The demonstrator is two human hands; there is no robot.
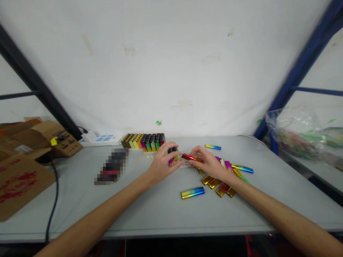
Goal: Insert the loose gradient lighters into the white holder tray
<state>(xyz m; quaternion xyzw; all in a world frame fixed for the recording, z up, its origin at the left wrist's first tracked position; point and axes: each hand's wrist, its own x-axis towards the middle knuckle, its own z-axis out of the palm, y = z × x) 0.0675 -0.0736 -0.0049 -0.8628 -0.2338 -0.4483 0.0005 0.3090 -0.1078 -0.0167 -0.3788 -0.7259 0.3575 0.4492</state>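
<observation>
My right hand (205,160) pinches a shiny red lighter (191,157), which lies nearly level with its dark end toward my left hand. My left hand (163,160) curls its fingers and thumb around a small group of upright lighters (173,153) with black tops, partly hidden by the fingers. Beneath and beside my right forearm lies a loose pile of shiny gold and purple lighters (214,182). A yellow-to-blue lighter (193,192) lies by itself nearer the front, and another blue-and-yellow lighter (213,146) lies farther back.
Upright lighters stand in a block of rows (152,142) near the wall. To the left are a white power strip (103,138), a blurred-out dark object (112,166), cardboard boxes (24,182) and a black cable (55,189). A clear plastic bag (297,132) sits at right beyond a blue post.
</observation>
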